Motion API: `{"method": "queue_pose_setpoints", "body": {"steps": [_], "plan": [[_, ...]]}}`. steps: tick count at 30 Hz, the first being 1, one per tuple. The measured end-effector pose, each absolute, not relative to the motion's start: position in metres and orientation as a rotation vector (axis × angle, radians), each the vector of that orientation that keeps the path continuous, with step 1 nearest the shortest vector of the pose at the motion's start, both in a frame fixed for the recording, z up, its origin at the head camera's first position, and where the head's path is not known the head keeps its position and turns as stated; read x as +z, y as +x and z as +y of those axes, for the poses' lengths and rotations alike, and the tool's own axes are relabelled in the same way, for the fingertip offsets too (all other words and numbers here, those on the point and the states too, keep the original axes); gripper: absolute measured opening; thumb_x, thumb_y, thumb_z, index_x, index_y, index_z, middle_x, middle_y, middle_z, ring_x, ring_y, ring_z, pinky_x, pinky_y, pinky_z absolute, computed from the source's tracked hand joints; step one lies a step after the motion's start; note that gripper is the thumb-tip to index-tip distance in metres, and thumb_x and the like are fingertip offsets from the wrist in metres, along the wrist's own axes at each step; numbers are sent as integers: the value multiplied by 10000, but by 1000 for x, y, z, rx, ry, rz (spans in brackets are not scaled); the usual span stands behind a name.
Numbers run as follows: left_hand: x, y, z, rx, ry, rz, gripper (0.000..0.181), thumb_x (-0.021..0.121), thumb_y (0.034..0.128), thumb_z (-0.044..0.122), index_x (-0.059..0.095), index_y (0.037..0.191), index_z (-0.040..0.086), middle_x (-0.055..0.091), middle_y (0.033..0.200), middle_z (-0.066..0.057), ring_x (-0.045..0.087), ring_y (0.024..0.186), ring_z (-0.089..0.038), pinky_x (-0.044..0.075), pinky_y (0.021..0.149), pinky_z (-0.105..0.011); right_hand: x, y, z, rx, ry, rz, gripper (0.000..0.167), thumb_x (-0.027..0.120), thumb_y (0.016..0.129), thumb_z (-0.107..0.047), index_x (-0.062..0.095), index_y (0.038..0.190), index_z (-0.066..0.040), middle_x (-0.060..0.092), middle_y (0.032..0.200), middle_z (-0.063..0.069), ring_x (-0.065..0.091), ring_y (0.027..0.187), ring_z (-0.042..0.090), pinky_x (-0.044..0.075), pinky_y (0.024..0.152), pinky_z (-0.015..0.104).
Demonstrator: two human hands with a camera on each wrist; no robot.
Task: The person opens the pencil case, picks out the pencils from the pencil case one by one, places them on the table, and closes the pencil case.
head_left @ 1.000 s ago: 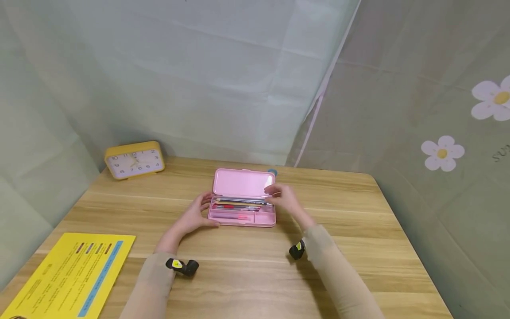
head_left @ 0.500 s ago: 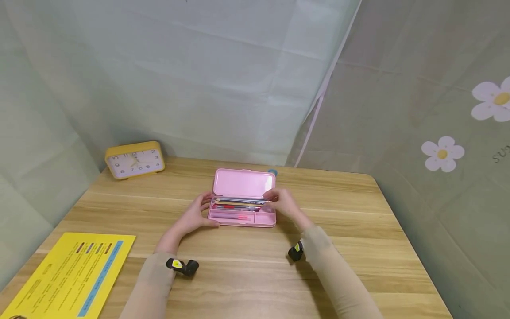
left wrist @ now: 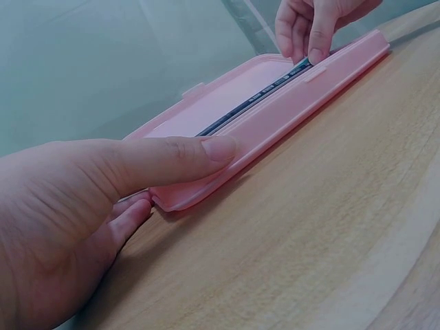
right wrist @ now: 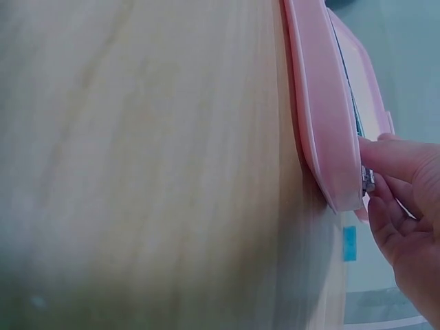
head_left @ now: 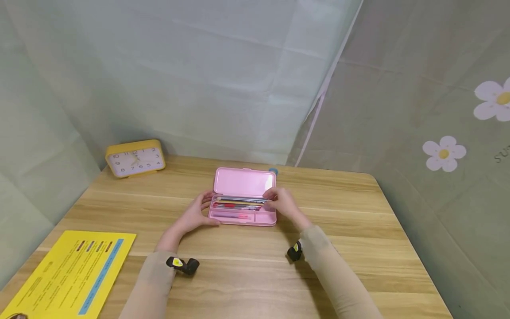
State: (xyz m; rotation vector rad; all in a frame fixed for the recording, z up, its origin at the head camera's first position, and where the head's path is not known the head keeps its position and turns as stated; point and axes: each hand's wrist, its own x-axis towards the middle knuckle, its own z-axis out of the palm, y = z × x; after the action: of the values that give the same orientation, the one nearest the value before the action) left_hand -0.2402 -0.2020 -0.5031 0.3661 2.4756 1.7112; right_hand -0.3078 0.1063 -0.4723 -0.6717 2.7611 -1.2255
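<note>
I'm watching the right hand [head_left: 283, 203], fingers pinching the dark pencil [left wrist: 258, 98] by its right end; it's stretching leftward inside the open case [head_left: 264, 217] on the worktop [head_left: 247, 270]. The left hand [head_left: 193, 216] is gripping the case's left end.

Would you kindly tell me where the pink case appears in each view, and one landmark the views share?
Head: the case lies just below and slightly left of centre.
Left wrist: the case slants from left of centre to upper right.
Right wrist: the case runs down the upper right.
Shared landmark: the right hand, at one end of it.
</note>
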Motion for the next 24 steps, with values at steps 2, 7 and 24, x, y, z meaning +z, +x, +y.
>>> {"method": "queue_pose_setpoints", "body": {"steps": [2,7,24], "plan": [[-503,-240,-202,1709,356,2473,1112,894,687,129,168,1503,-80,288,1508,-324,345,1384,-489,320,1180,-513,-472,-308,106,-1224,-675,2766,173,762,769,24,720,934,-9,729,884,107,659,800,185,596,762,301],[-503,-241,-202,1695,369,2484,1111,893,690,131,165,1499,-89,287,1503,-334,347,1377,-500,322,1172,-524,-472,-308,105,-1224,-680,2778,176,757,760,40,704,922,-6,717,864,106,649,792,182,596,758,298],[-504,-241,-202,1708,368,2477,1111,900,683,148,179,1499,-74,295,1504,-323,352,1381,-489,326,1173,-519,-469,-306,102,-1221,-668,2788,178,763,749,41,722,913,-17,724,858,95,627,768,164,569,719,263]]}}
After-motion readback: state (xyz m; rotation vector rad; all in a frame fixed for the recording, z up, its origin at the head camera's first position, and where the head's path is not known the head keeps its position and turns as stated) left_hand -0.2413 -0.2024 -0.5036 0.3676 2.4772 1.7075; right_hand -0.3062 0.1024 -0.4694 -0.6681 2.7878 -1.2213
